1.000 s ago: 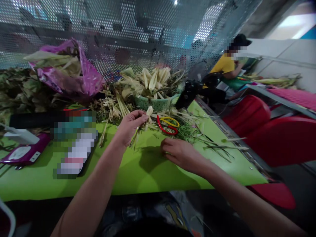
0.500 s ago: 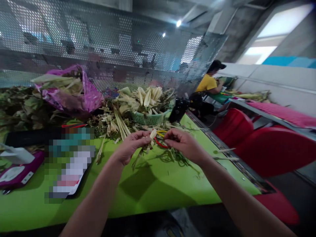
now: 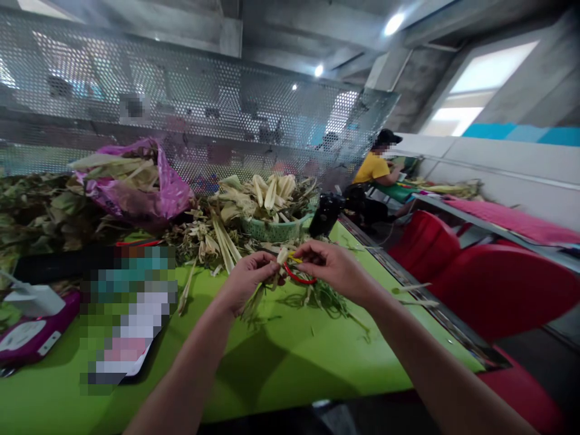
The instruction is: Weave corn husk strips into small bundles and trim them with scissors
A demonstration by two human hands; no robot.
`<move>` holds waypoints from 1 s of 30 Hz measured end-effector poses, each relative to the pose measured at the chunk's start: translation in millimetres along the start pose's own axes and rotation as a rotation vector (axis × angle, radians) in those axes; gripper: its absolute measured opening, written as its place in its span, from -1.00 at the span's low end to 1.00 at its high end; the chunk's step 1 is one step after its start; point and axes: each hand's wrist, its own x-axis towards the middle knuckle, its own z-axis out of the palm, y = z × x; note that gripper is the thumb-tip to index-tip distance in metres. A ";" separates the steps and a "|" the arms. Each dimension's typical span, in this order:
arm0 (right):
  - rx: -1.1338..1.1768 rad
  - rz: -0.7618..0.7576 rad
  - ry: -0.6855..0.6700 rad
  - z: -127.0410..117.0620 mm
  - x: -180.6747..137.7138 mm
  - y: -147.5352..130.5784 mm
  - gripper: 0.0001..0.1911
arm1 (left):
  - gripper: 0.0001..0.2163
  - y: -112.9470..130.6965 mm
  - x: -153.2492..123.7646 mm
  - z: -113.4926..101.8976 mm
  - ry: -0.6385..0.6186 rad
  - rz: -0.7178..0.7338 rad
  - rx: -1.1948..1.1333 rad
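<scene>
My left hand (image 3: 254, 279) is closed on a small bundle of pale dried corn husk (image 3: 283, 256), whose loose strips hang below the fingers. Just to its right, my right hand (image 3: 327, 264) is pinched shut, its fingertips close to the bundle's top. What those fingertips hold, perhaps a thin strand, is too small to make out. Between and behind the hands shows a red loop (image 3: 301, 278) with a yellow part (image 3: 293, 257), which look like scissor handles. Whether my right fingers touch them I cannot tell. Green strands (image 3: 333, 296) lie under my right hand.
A green basket (image 3: 272, 228) of husks stands behind my hands, beside a black object (image 3: 327, 212). Left are a pink plastic bag (image 3: 174, 193), a phone (image 3: 136, 344) and a white plug (image 3: 34, 300). Red chairs (image 3: 498, 278) stand right; a person in yellow (image 3: 372, 168) sits beyond.
The view has tilted up a little, so everything sits lower. My right hand has come closer to the husk bundle in my left hand.
</scene>
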 end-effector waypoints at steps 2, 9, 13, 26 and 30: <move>-0.112 0.017 -0.010 -5.3 -0.9 3.1 -0.85 | -0.77 -1.4 2.2 -0.4 0.043 0.011 0.023; -0.237 -0.114 -0.168 -11.7 -6.5 -17.6 -0.90 | -0.83 -14.1 8.3 -4.7 0.092 0.097 0.354; -0.203 -0.234 -0.175 -8.5 1.5 -27.2 -0.89 | -0.84 -15.9 4.2 -2.9 -0.040 0.126 0.556; 0.036 -0.080 0.033 18.4 5.2 8.8 -0.85 | -0.72 0.0 4.2 0.0 0.079 0.053 -0.017; -0.248 -0.292 0.046 21.4 -4.3 -5.1 -0.85 | -0.80 -9.2 10.5 -2.2 0.169 0.111 0.156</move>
